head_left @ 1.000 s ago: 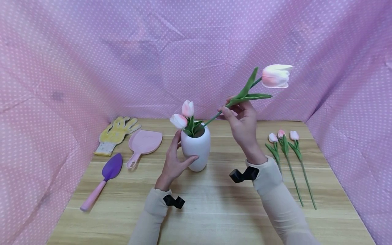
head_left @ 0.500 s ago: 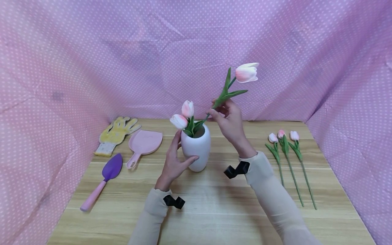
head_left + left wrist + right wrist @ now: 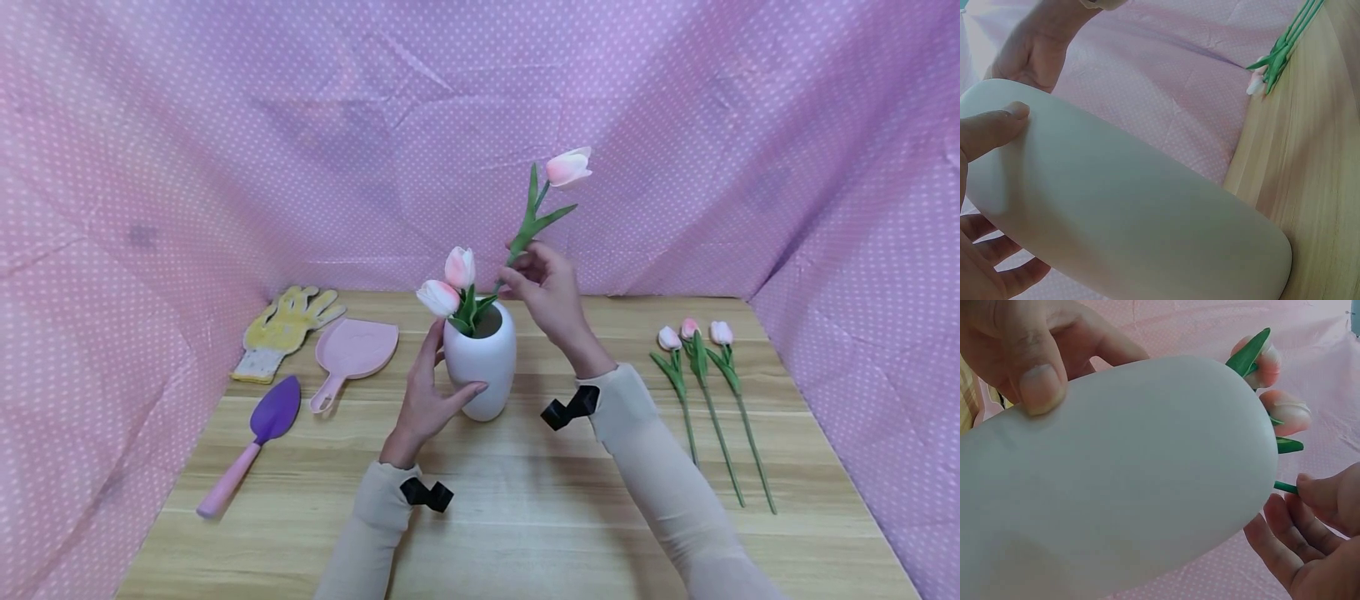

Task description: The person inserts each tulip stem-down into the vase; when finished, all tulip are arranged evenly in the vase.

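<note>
A white vase [image 3: 483, 367] stands upright on the table, with two pink-and-white tulips [image 3: 460, 267] leaning left out of its mouth. My left hand [image 3: 429, 400] grips the vase from the left, thumb across its front; the left wrist view shows the fingers [image 3: 1022, 275] around its other side. Above the right of the rim, my right hand [image 3: 551, 292] pinches the stem of a third tulip [image 3: 568, 169], whose head tilts up to the right. In the right wrist view this green stem [image 3: 1285, 487] runs from the fingertips behind the vase's rim; its lower end is hidden.
Three more tulips [image 3: 705, 383] lie on the wooden table [image 3: 525, 533] at the right. On the left are a yellow-and-white glove [image 3: 281, 329], a pink dustpan [image 3: 358, 348] and a purple trowel [image 3: 274, 410] with a pink handle. Dotted pink cloth [image 3: 480, 125] hangs around the table.
My right hand has moved left and slightly down to the vase, bringing its tulip along and turning it more upright. The left hand and vase have stayed in place.
</note>
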